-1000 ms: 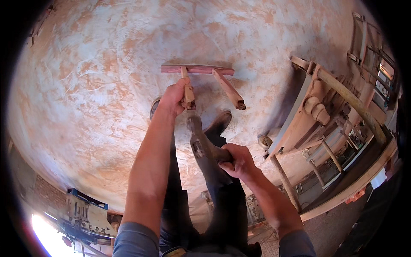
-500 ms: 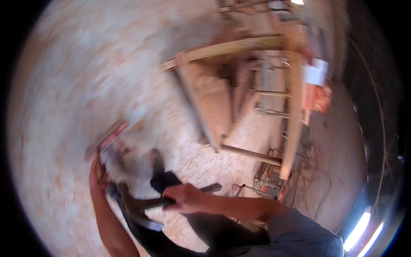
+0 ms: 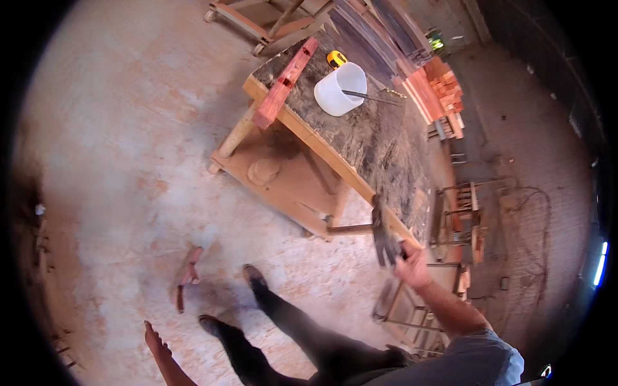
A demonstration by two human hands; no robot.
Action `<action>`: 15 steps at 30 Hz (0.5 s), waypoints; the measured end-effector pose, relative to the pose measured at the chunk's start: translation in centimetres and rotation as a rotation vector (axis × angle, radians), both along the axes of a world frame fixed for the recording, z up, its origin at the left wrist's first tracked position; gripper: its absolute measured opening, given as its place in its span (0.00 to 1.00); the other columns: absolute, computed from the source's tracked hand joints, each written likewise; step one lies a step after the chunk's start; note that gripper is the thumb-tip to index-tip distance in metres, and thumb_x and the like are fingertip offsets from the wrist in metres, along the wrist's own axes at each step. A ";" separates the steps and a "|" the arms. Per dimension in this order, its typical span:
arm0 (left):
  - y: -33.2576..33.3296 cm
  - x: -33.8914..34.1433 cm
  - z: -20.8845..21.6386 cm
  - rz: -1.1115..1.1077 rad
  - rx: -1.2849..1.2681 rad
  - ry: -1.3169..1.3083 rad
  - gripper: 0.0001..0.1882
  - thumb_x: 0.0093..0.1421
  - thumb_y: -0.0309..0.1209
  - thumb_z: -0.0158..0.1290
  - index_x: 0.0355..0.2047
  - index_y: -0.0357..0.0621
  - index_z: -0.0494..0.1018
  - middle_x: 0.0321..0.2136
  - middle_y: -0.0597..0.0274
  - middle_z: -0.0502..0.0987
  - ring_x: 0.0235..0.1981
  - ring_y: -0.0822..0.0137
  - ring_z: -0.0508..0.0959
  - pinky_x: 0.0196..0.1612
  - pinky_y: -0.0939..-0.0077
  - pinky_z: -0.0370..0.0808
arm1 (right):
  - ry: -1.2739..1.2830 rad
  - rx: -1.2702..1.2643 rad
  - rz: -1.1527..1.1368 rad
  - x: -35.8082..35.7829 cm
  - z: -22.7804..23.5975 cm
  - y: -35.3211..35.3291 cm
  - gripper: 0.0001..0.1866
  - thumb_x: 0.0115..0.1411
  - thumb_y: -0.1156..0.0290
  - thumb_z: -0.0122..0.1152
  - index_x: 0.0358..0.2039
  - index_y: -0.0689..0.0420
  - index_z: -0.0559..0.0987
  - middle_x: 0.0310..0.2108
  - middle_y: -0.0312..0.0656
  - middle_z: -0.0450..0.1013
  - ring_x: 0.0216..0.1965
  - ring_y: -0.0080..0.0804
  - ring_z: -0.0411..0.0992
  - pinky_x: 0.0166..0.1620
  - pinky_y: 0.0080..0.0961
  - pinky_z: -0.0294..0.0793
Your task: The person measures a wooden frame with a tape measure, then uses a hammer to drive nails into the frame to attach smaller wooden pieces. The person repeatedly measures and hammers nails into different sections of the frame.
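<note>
My right hand [image 3: 412,265] grips a hammer [image 3: 381,235], its dark head blurred, beside the workbench's front edge. At the lower left my left hand [image 3: 156,344] is empty with its fingers stretched out. Beyond that hand are jointed reddish wood pieces [image 3: 191,273], against the floor; whether they lie on it or are falling I cannot tell. On the dark-topped workbench [image 3: 380,154], a reddish wooden bar [image 3: 283,87] with cut slots sticks out past the near left corner.
A white bucket [image 3: 331,93] with a dark rod leaning in it stands on the bench, near a yellow tape measure [image 3: 336,59]. Stacked reddish timber [image 3: 441,87] sits at the far right. Wooden frames [image 3: 264,26] stand beyond the bench, and others at its right.
My left hand has let go of the reddish wood pieces and moved down. My right hand has carried the hammer rightward to the bench edge. The view has swung, bringing the bench top into sight.
</note>
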State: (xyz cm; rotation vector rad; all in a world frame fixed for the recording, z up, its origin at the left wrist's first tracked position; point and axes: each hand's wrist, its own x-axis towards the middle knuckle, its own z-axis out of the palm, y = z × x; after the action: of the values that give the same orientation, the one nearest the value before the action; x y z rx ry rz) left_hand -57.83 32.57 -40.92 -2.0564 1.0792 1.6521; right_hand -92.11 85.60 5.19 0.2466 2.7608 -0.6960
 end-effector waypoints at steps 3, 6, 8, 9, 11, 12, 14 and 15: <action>-2.4 -9.8 13.0 -0.072 -0.278 0.434 0.28 0.60 0.46 0.51 0.56 0.45 0.65 0.32 0.67 0.69 0.30 0.75 0.67 0.34 0.81 0.64 | 0.240 0.318 0.103 -4.5 -0.7 5.4 0.19 0.52 0.61 0.62 0.37 0.64 0.76 0.27 0.51 0.75 0.28 0.38 0.73 0.34 0.32 0.71; -0.6 -24.0 29.1 -0.202 -0.470 0.766 0.30 0.62 0.35 0.50 0.60 0.30 0.58 0.51 0.50 0.71 0.51 0.62 0.72 0.56 0.71 0.68 | 0.202 0.415 0.039 -8.9 -1.2 7.7 0.22 0.52 0.53 0.64 0.38 0.59 0.77 0.27 0.53 0.75 0.30 0.49 0.75 0.35 0.38 0.73; 2.8 -32.8 37.0 -0.423 -0.518 0.912 0.27 0.63 0.31 0.51 0.59 0.30 0.60 0.51 0.50 0.71 0.51 0.64 0.72 0.54 0.72 0.68 | 0.207 0.442 0.019 -10.7 -1.4 8.9 0.22 0.52 0.51 0.64 0.37 0.57 0.77 0.26 0.53 0.76 0.31 0.53 0.75 0.35 0.40 0.73; 4.4 -36.6 39.1 -0.532 -0.558 0.941 0.28 0.62 0.31 0.52 0.59 0.30 0.60 0.51 0.50 0.71 0.50 0.65 0.72 0.53 0.73 0.69 | 0.239 0.433 0.020 -11.4 -1.5 9.7 0.21 0.51 0.52 0.64 0.36 0.56 0.77 0.26 0.52 0.76 0.30 0.53 0.75 0.34 0.40 0.73; 8.5 -43.1 41.7 -0.849 -0.675 1.001 0.31 0.60 0.35 0.55 0.58 0.29 0.60 0.50 0.45 0.72 0.51 0.61 0.73 0.52 0.71 0.70 | 0.255 0.428 0.064 -12.7 -2.1 11.2 0.20 0.52 0.52 0.65 0.37 0.55 0.76 0.25 0.51 0.76 0.29 0.51 0.75 0.33 0.41 0.73; 10.5 -45.7 42.6 -1.019 -0.771 0.905 0.33 0.58 0.36 0.56 0.59 0.30 0.59 0.52 0.45 0.70 0.53 0.59 0.72 0.54 0.69 0.69 | 0.250 0.420 0.091 -13.4 -2.0 11.7 0.20 0.52 0.54 0.65 0.37 0.55 0.76 0.26 0.50 0.75 0.30 0.51 0.75 0.34 0.41 0.73; 14.1 -49.4 43.5 -1.256 -0.983 0.720 0.34 0.56 0.39 0.58 0.58 0.32 0.61 0.51 0.43 0.71 0.53 0.54 0.72 0.54 0.66 0.69 | 0.242 0.399 0.148 -14.4 -2.2 12.2 0.19 0.52 0.56 0.65 0.38 0.55 0.75 0.29 0.49 0.75 0.32 0.51 0.75 0.35 0.41 0.73; 15.2 -50.5 43.9 -1.311 -1.105 0.634 0.33 0.55 0.40 0.58 0.56 0.33 0.63 0.48 0.41 0.72 0.51 0.52 0.73 0.52 0.63 0.70 | 0.277 0.390 0.201 -15.2 -2.1 12.2 0.19 0.52 0.57 0.65 0.38 0.56 0.75 0.31 0.49 0.74 0.34 0.52 0.74 0.36 0.42 0.73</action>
State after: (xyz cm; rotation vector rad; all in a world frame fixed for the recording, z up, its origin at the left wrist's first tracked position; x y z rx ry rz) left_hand -108.31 47.81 3.01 -0.4327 3.0386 0.9106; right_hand -107.27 97.84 3.13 -0.0572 3.1108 -0.1446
